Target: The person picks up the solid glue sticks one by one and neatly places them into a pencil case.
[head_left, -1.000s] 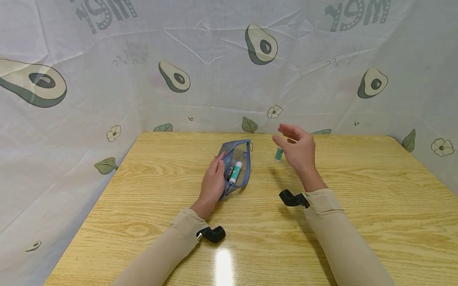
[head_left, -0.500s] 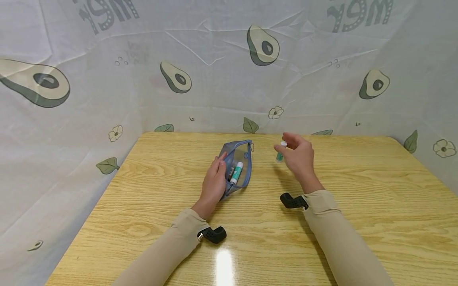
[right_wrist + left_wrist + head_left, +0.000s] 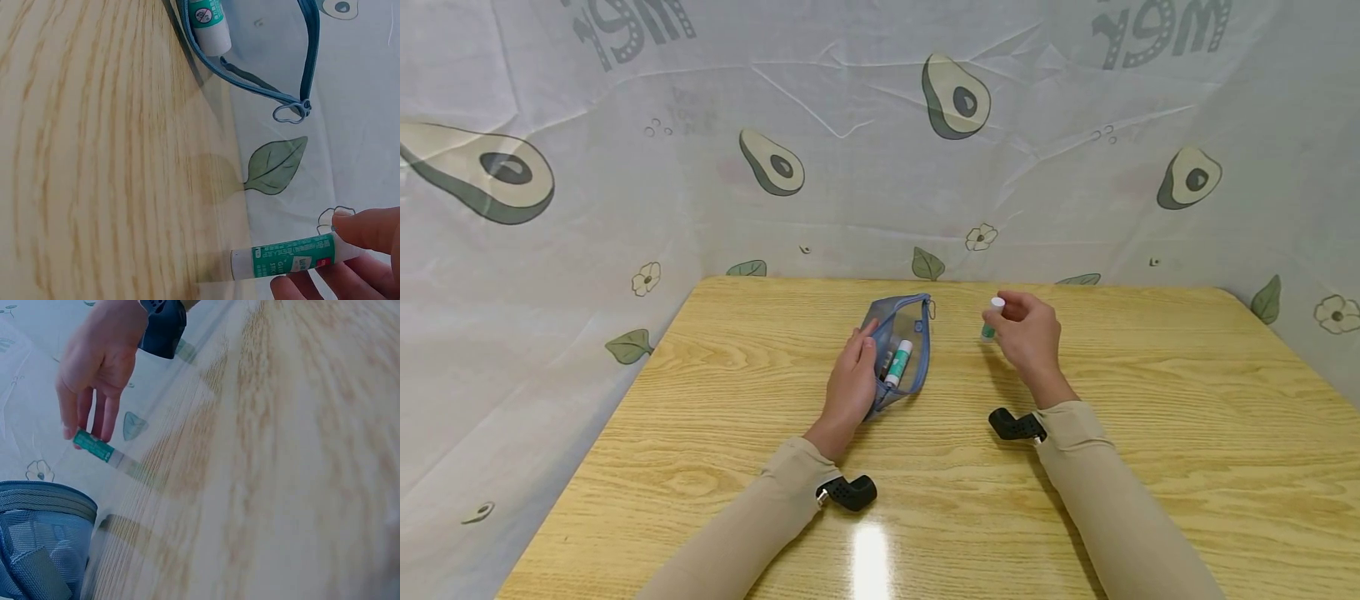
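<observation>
My left hand holds a blue mesh zipper pouch by its left side, its mouth unzipped toward the right. A green and white glue stick lies inside the pouch, beside a dark item too small to identify. To the right of the pouch, my right hand pinches a second glue stick near its white cap, thumb on one side and fingers on the other. This glue stick is upright, its base at or close to the tabletop.
The wooden table runs back to a hanging cloth printed with avocados, leaves and flowers. A small ring pull hangs at the pouch's far zipper end. Black camera mounts sit on both wrists.
My right hand has come down over the standing glue stick, and its thumb and fingers have closed on it near the cap. The left hand and pouch have stayed in place.
</observation>
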{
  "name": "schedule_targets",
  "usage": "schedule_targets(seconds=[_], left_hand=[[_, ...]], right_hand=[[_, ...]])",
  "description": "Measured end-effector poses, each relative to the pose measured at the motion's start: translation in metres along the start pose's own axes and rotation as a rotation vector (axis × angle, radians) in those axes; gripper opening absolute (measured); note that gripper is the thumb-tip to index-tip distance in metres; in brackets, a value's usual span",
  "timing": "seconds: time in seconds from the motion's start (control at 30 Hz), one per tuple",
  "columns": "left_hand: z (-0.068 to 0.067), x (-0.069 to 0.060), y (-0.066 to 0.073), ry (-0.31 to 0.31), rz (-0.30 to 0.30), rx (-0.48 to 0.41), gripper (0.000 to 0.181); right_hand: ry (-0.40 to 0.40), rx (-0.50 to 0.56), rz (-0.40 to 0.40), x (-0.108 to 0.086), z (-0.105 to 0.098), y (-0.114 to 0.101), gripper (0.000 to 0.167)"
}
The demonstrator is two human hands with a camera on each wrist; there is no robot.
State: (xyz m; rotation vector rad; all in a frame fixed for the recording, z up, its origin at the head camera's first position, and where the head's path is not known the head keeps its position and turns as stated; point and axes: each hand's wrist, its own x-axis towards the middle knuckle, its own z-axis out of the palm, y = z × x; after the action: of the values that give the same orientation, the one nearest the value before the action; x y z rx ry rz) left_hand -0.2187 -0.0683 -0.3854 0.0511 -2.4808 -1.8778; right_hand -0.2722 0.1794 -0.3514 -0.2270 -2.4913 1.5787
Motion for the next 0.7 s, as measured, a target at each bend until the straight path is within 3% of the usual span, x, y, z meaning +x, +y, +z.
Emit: schedule_targets(seconds=[0.7], left_hand=[[0.0012,0.0013,-0.0019,0.005,0.013,0.002,0.05]], right_hand=[[0.038,-0.003,-0.052,0.001,0.0014,-0.002,0.04]])
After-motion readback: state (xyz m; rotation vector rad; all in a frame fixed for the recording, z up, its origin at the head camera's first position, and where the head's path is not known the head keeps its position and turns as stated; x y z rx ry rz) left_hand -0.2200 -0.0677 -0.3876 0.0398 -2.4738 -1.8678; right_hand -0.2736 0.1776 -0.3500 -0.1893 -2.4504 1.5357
